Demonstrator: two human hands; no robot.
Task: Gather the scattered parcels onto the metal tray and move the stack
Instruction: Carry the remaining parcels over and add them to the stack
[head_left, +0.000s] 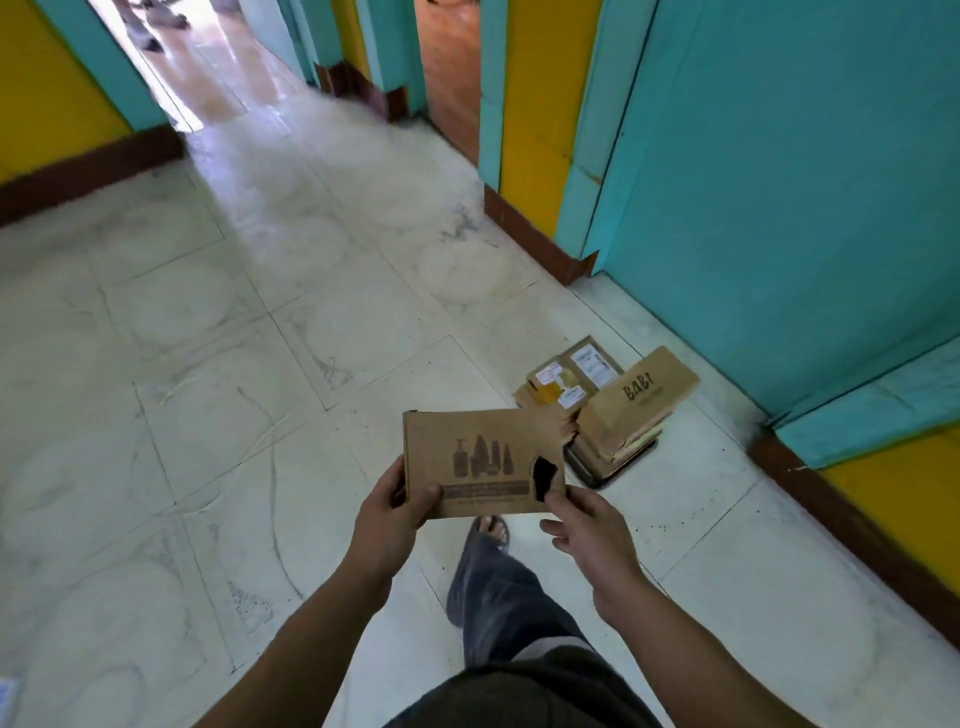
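Observation:
A flat brown cardboard parcel (480, 460) printed with bottle shapes and torn at its right edge is held in front of me. My left hand (392, 512) grips its lower left corner. My right hand (584, 525) pinches its lower right corner. Ahead on the floor, a dark metal tray (597, 467) carries a stack of brown parcels; the top one (641, 397) reads "BABI". Behind it lie flat parcels with white labels (569, 376). The tray is mostly hidden under the stack.
White tiled floor (234, 364) stretches left and ahead. A teal door and wall (779, 182) with a brown skirting stand to the right, close behind the stack. An open doorway (447, 67) lies ahead. My leg and sandalled foot (488, 535) step forward.

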